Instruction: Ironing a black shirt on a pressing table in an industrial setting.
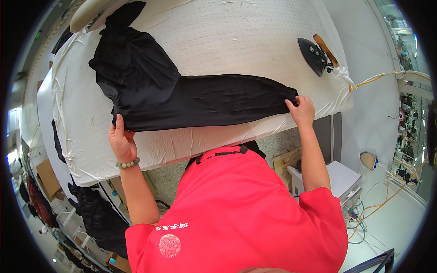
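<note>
A black, silky garment [136,68] lies on a white cloth-covered ironing table [218,36]. One long tapering part of it, which looks like a sleeve [218,98], stretches flat to the right along the near edge. My left hand [122,141] grips the near left corner, its thumb on top and its other fingers partly hidden under the cloth. At the narrow right end, my right hand [301,110] pinches the gathered tip between thumb and fingers. The rest of the garment sits bunched toward the far left.
An iron [314,55] with a wooden handle rests at the table's right end, near a yellowish cord [382,78]. A pale rounded padded form [88,13] juts over the far left corner. Dark cloth [100,214] hangs at lower left. A white box-like unit [337,179] stands at right.
</note>
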{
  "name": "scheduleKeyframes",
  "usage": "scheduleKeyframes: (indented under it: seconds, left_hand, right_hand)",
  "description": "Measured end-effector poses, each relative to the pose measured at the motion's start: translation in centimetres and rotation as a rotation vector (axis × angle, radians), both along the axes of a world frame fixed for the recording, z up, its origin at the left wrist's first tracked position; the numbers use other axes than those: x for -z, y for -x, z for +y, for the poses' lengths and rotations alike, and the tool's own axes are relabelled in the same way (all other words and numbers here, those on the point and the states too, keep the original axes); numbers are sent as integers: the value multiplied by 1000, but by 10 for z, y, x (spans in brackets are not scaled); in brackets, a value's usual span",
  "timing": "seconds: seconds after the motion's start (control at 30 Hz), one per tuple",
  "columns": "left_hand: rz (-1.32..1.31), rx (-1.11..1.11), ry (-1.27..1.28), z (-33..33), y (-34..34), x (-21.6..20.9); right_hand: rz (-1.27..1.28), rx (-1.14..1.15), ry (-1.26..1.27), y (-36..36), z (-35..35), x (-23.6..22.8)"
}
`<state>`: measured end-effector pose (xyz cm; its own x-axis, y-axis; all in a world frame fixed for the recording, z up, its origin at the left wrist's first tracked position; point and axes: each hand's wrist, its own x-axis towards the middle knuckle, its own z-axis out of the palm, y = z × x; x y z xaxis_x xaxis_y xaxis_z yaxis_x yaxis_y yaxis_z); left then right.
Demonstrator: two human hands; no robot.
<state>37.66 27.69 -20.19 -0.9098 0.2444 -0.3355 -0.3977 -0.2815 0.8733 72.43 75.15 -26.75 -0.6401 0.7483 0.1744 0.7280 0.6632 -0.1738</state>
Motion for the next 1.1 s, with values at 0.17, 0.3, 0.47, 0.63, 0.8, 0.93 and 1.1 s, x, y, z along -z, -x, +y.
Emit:
scheduleKeyframes:
  seconds: [0.17,0.3,0.47,0.63,0.8,0.93,1.1]
  left_hand:
    - [61,11,-101,26,-4,-19]
    - [124,90,-21,30,-30,-64]
    - [514,413,56,-30,-64,-132]
    - [-131,44,164,67,-58,-129]
    - [211,94,358,5,205,-67]
    - [1212,-37,1050,-81,297,-211]
    - [853,110,1013,-112,213,-57]
  right_hand:
    - [-100,-84,127,2,8,-5]
    - [68,56,497,-15,37,-28]
    - [677,446,706,-131,117,-94]
    - [788,532,863,-141,105,-152]
    - [207,149,1115,6,84,-151]
    - [741,-76,1177,109,72,-161]
    - [277,-109,1327,105,108,-109]
